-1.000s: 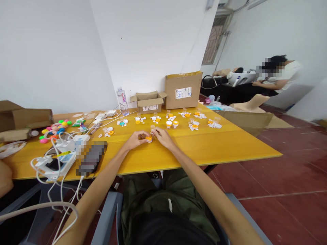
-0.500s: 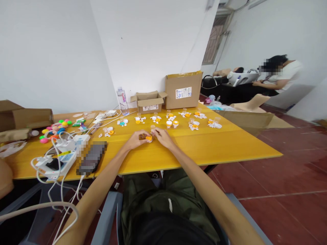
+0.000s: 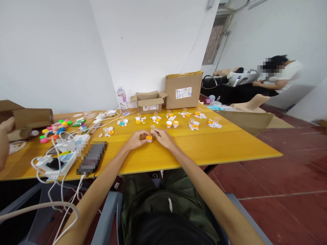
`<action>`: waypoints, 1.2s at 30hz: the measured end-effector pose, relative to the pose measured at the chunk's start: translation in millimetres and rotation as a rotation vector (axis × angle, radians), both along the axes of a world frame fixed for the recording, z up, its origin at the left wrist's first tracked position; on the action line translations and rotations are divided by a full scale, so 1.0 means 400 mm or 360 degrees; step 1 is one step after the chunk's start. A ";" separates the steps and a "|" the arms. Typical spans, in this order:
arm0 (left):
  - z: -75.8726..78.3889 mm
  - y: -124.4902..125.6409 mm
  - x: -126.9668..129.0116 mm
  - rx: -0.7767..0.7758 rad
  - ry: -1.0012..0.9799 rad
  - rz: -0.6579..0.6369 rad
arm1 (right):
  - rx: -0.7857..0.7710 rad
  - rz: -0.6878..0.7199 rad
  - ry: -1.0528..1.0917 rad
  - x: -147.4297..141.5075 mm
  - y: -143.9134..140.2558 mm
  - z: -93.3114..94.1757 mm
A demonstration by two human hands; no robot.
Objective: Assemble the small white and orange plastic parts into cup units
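My left hand is closed on a small orange round plastic piece, with a white part just beneath it, low over the table. Beside it, my right hand has its fingers pinched together close to the orange piece; whatever they grip is too small to make out. A small clear plastic cup stands just beyond my right fingertips. Farther back are two capped cups, one with a white lid and one with an orange and white lid.
Piles of small white and orange parts lie across the yellow table. A small open carton, a larger box and a water bottle stand at the back. Power strips, a phone and another person's hand are left.
My hands stay almost in place, with the orange piece turned slightly. Another person's hand has risen at the far left, near the open cardboard box.
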State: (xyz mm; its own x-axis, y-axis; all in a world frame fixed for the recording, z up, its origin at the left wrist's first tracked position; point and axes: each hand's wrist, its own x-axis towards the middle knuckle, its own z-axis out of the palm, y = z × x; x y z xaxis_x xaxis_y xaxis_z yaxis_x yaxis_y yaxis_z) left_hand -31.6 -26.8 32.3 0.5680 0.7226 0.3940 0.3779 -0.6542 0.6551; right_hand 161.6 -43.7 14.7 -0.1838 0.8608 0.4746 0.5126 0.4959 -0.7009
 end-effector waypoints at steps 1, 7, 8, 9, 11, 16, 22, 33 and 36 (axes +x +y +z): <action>0.000 0.000 0.000 0.0005 0.0007 0.0001 | 0.0000 0.0005 -0.0010 -0.001 -0.002 0.003; 0.001 -0.002 0.002 0.0025 0.0008 0.0002 | -0.0005 0.0022 -0.0064 -0.003 -0.012 0.015; 0.000 -0.002 0.002 0.0030 0.0008 0.0005 | -0.0012 0.0018 -0.0072 -0.003 -0.013 0.016; 0.000 -0.002 0.002 0.0035 0.0009 0.0008 | -0.0019 0.0012 -0.0079 -0.003 -0.013 0.016; -0.002 -0.002 0.002 0.0045 0.0018 0.0006 | -0.0027 0.0005 -0.0095 -0.003 -0.013 0.014; -0.005 0.000 0.002 0.0069 0.0041 -0.0002 | -0.0020 0.0007 -0.0126 0.000 -0.009 0.008; -0.003 -0.003 0.002 0.0087 0.0065 -0.0009 | -0.0021 -0.0007 -0.0154 0.003 -0.006 0.004; 0.001 -0.010 0.003 0.0037 0.0101 0.0038 | -0.0024 -0.0024 -0.0181 -0.003 -0.020 0.017; 0.000 -0.012 0.003 0.0025 0.0094 0.0033 | -0.0022 -0.0024 -0.0192 -0.002 -0.021 0.017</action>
State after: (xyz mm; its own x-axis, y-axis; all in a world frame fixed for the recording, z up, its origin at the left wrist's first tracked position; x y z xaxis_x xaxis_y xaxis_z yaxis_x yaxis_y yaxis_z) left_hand -30.5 -31.4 32.4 0.5754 0.7286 0.3714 0.4295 -0.6557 0.6209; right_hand 160.7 -52.0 21.4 -0.2259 0.8701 0.4380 0.6009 0.4784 -0.6403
